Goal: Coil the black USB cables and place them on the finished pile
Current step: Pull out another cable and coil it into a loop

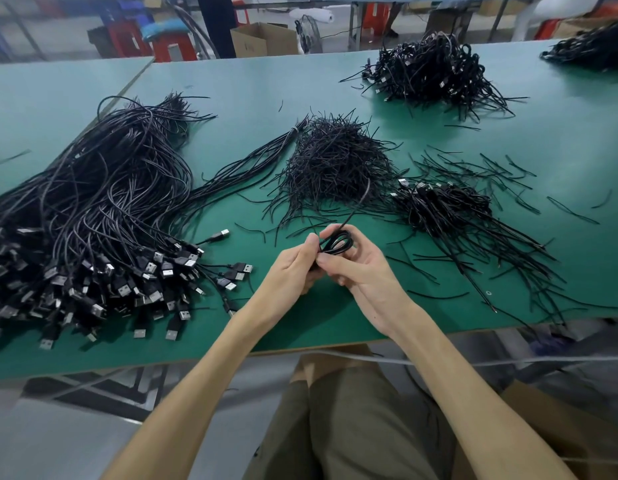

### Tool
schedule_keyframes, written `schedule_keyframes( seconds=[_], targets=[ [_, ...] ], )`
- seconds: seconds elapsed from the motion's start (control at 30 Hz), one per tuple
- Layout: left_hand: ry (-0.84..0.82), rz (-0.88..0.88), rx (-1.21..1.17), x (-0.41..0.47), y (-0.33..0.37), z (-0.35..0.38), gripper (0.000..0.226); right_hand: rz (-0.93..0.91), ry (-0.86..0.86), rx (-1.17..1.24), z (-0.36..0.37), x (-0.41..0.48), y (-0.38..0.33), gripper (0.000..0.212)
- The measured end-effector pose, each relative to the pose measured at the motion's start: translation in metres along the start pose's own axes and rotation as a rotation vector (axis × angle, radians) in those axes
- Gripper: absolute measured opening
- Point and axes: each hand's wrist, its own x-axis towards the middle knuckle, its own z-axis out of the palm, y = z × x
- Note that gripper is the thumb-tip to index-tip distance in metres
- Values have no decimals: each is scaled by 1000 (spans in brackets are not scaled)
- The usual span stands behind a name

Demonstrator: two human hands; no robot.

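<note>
Your left hand [293, 268] and right hand [363, 271] pinch one black cable [336, 243], looped into a small coil. Loose cables [92, 209] heap at nine o'clock, the finished pile [442, 206] at two o'clock.

We have one view only, worn on the person's head and looking forward and steeply down across the green worktop [560, 168]. It sits close. Both forearms [210, 362] run up from the bottom edge, and the left hand [293, 268] and right hand [366, 271] meet near the middle of the frame. The wide lens bows the worktop's near edge. It also takes in the person's lap [363, 410] below that edge and, along the top, red stools [172, 46] beyond the far side.
</note>
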Motion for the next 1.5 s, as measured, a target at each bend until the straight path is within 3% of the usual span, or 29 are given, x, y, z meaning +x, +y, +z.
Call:
schedule_keyframes(
  seconds=[0.17, 0.5, 0.8, 1.1, 1.3, 1.5],
  targets=[
    [-26, 30, -50, -3, 7, 5, 37, -8, 6, 25, -1, 1, 2, 32],
    [157, -57, -12, 0, 4, 0, 52, -46, -128, -21, 3, 1, 2, 47],
    [156, -18, -29, 0, 3, 1, 48, -112, 27, -137, 10, -1, 5, 25],
    [198, -12, -38, 0, 0, 2, 52, -147, 107, -393, 13, -1, 6, 21],
    [238, -25, -26, 0, 0, 0, 43, -142, 136, -451, 14, -1, 5, 28],
    [257, -25, 22, -1, 2, -1, 55, -139, 131, -495, 15, -3, 3, 22]
  ],
)
